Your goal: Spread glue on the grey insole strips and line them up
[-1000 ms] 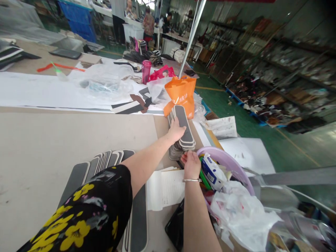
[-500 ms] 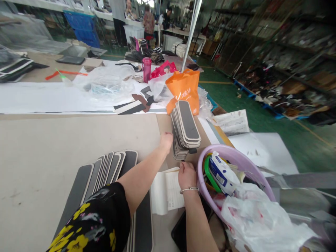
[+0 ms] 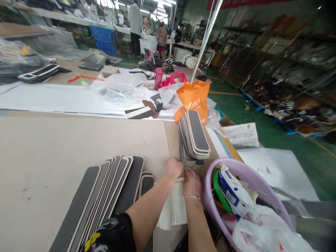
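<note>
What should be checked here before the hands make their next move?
1. Left hand and right hand both in view: ok, near the stack's lower end.
2. Stack of rounded grey panels with pale edges upright, not toppled: ok.
3. Its edges flush: not ok, staggered.
4. Open white paper notebook fully visible: not ok, arms partly cover it.
5. Fingers gripping anything: cannot tell.

Grey pale-edged pads (image 3: 198, 134) — stacked, leaning, by orange bag (image 3: 194, 98)

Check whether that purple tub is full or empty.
Full: the purple tub holds a blue-and-white packet, and white plastic bulges over its rim.
</note>
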`<move>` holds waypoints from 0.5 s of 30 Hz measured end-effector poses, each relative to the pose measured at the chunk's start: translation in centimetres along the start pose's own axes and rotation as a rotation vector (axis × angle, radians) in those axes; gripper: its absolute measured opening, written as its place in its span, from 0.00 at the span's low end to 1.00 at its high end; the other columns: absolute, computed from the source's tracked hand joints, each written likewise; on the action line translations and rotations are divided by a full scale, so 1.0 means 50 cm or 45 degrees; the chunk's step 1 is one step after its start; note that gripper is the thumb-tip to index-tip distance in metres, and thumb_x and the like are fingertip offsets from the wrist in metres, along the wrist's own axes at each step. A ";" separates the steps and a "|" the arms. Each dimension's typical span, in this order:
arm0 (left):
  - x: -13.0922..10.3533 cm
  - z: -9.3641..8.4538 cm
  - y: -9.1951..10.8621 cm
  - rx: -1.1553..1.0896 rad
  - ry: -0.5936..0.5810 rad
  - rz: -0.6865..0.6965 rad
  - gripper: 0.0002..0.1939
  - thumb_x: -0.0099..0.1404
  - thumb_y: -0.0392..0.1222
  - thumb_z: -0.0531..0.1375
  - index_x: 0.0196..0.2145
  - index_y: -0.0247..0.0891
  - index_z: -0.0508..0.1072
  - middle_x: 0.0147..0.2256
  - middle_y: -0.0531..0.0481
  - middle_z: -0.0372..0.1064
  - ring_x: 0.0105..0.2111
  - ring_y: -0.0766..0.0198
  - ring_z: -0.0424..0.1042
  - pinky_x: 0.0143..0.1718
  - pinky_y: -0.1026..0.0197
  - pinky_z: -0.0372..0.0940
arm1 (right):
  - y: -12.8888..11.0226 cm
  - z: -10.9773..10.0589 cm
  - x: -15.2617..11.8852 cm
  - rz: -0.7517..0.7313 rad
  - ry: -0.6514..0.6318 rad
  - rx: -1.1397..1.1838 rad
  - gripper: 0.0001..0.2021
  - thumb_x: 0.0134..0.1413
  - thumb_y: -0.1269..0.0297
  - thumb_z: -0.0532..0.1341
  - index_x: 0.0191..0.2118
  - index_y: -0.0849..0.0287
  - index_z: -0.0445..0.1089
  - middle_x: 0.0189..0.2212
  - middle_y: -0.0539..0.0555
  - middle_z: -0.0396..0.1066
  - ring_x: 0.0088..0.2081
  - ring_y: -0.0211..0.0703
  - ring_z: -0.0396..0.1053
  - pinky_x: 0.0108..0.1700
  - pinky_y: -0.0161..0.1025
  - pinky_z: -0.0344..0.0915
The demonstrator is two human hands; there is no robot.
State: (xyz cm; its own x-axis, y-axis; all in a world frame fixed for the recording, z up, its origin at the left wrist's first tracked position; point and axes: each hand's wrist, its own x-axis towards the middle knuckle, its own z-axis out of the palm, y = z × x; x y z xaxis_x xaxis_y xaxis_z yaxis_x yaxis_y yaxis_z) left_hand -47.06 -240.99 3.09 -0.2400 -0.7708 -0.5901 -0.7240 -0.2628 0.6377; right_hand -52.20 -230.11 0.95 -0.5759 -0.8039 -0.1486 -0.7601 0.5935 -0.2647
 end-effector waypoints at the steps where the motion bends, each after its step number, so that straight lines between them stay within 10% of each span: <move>1: -0.002 0.003 0.003 0.003 0.012 0.009 0.11 0.56 0.31 0.54 0.35 0.30 0.75 0.35 0.36 0.75 0.40 0.54 0.74 0.39 0.61 0.65 | 0.000 0.000 0.001 0.008 0.007 -0.019 0.19 0.56 0.77 0.49 0.46 0.60 0.74 0.46 0.55 0.72 0.43 0.47 0.66 0.44 0.40 0.58; 15: -0.066 -0.010 0.040 0.084 -0.136 0.202 0.16 0.58 0.34 0.56 0.44 0.28 0.73 0.43 0.32 0.72 0.45 0.50 0.72 0.43 0.59 0.66 | 0.004 -0.006 0.036 -0.009 0.100 -0.009 0.09 0.51 0.70 0.56 0.30 0.61 0.74 0.32 0.62 0.73 0.32 0.51 0.69 0.33 0.43 0.61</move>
State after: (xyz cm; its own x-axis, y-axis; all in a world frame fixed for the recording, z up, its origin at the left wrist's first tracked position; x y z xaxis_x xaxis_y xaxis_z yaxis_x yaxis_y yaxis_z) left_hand -47.38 -239.27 6.58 -0.4192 -0.7326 -0.5363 -0.7116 -0.1017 0.6952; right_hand -53.49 -231.43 0.93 -0.5923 -0.8025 -0.0714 -0.7660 0.5884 -0.2589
